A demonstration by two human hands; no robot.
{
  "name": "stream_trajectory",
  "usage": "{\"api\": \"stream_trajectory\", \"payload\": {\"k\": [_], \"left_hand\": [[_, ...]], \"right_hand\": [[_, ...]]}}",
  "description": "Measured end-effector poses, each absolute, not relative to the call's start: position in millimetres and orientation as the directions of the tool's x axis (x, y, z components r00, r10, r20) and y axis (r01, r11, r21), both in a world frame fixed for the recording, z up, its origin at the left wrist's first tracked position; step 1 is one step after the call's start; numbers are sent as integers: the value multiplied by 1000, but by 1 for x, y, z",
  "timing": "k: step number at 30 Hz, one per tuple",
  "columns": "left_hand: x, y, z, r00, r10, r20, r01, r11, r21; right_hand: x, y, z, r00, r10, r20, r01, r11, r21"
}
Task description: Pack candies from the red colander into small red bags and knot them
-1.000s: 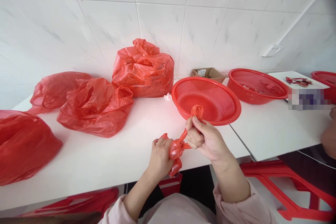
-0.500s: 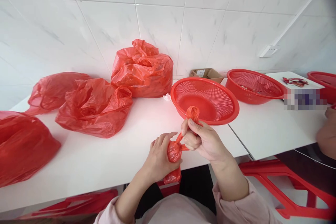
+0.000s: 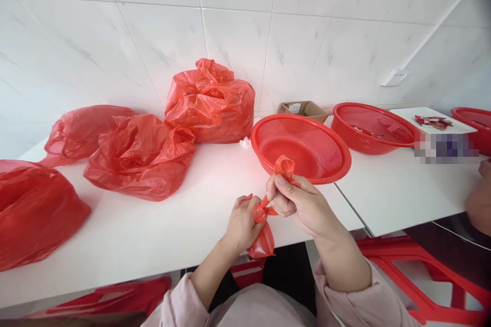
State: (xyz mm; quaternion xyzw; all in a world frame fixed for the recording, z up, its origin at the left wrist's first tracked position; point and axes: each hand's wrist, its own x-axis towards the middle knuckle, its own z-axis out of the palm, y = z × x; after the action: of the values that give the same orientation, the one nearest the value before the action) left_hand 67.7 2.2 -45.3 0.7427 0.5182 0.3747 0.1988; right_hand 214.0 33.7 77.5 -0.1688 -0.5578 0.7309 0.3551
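Note:
Both my hands grip one small red plastic bag (image 3: 264, 239) twisted into a knot at the front edge of the white table (image 3: 161, 230). My left hand (image 3: 242, 222) is closed round the neck of the bag, whose filled end hangs below my fingers. My right hand (image 3: 295, 200) pinches the bag's loose tail, which sticks up above my thumb. A round red mesh basket (image 3: 307, 138) stands on the table just behind my right hand.
Several large red plastic bags (image 3: 140, 156) lie on the left and back of the table. A second red basket (image 3: 370, 127) and a small cardboard box (image 3: 305, 109) stand at the back right. Another person's hand (image 3: 479, 199) shows at the right edge. Red stools (image 3: 425, 271) are under the table.
My left hand has slid up to the knot, so the filled end now hangs lower below it. My right hand has stayed in place, still pinching the tail.

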Motion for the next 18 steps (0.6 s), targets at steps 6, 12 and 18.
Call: {"api": "stream_trajectory", "payload": {"k": [6,12,18], "left_hand": [[62,-4,-38,107,943,315,626,-310,715],[48,-15,1,152,947,284,227,-313,922],[33,-9,9,1,982,187,-252,-181,951]], "right_hand": [[209,39,78,-693,703,157,-277,-59,-959],[202,48,88,-785,608,120,-176,-32,-984],[206,59,76,-697,706,127,-272,-97,-958]]}}
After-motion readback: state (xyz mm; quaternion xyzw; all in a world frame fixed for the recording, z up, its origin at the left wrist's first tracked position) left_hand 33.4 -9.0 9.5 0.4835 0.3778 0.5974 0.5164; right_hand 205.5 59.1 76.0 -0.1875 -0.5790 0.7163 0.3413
